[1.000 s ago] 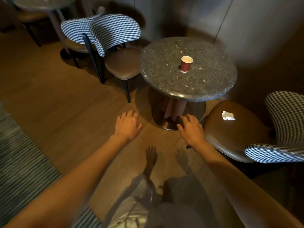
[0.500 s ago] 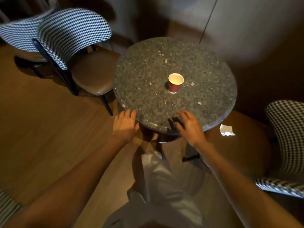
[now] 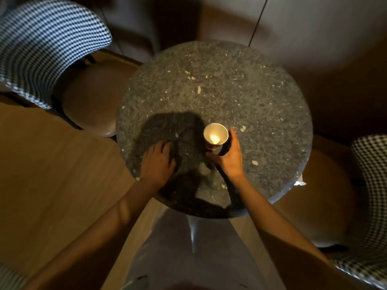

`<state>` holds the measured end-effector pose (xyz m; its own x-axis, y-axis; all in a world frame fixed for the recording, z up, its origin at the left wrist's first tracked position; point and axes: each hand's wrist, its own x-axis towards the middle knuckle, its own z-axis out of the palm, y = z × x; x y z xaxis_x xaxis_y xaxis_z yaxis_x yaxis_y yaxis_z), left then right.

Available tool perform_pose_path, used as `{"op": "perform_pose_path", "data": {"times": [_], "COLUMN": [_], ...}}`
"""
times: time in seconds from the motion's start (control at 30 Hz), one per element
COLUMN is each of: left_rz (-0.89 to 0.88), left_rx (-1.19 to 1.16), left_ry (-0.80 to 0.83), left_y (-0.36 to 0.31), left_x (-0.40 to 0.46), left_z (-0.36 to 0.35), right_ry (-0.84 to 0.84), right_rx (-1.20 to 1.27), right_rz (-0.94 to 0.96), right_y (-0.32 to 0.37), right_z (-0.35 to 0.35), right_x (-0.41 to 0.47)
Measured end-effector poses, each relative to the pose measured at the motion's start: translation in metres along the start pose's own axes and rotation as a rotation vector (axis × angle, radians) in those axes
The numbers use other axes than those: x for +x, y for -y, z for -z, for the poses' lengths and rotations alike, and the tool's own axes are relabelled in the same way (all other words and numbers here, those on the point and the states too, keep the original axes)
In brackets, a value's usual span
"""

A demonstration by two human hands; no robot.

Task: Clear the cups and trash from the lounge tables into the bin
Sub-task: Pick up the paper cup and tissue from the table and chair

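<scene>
Round speckled stone table (image 3: 240,97), red paper cup (image 3: 215,137) upright near its front, left hand (image 3: 157,162) over it

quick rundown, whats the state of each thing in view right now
paper cup: upright on the table, looks empty, right hand around it
right hand: curled around the cup's side, thumb and fingers either side
left hand: open, flat over the table
round table: speckled top, holding only the cup
paper scrap: lying on the right-side chair seat
</scene>
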<state>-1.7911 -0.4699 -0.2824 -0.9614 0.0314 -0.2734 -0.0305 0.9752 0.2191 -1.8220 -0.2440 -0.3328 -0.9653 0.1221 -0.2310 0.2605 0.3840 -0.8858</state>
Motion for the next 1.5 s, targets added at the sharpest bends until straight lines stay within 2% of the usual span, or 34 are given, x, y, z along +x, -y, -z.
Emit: {"op": "perform_pose_path", "data": {"times": [0.23,0.4,0.53,0.77,0.9,1.03,1.2,1.33,1.5], "left_rz": [-0.085,-0.251,-0.407,-0.738,-0.901,-1.062,-1.063,-1.01,-0.894], "left_rx": [0.002,0.018,-0.001,0.044,0.074,0.114,0.101,0.155,0.156], "left_ry": [0.058,-0.022,0.022,0.08,0.131,0.102,0.091,0.173,0.228], "left_y": [0.015,0.013,-0.011,-0.113,-0.185,-0.255,-0.345,-0.402,-0.449], "left_x": [0.05,0.084,0.113,0.107,0.078,0.038,-0.01,-0.033,-0.018], "left_z": [0.016,0.026,0.024,-0.002,-0.023,-0.054,-0.115,-0.168,-0.225], "right_ry": [-0.329,-0.467,-0.585,-0.792,-0.921,-0.988,-0.948,-0.93,-0.928], "right_rx": [0.027,0.071,0.104,0.067,0.066,0.053,0.025,-0.004,0.004], "right_rz": [-0.079,-0.091,-0.144,-0.183,-0.24,-0.314,-0.365,-0.38,-0.414], "right_y": [0.004,0.01,0.008,-0.016,-0.047,-0.092,-0.163,-0.207,-0.25], "right_z": [-0.03,-0.035,-0.021,0.056,0.113,0.168,0.245,0.305,0.335], "right_x": [0.021,0.019,0.006,-0.064,-0.123,-0.175,-0.21,-0.221,-0.209]}}
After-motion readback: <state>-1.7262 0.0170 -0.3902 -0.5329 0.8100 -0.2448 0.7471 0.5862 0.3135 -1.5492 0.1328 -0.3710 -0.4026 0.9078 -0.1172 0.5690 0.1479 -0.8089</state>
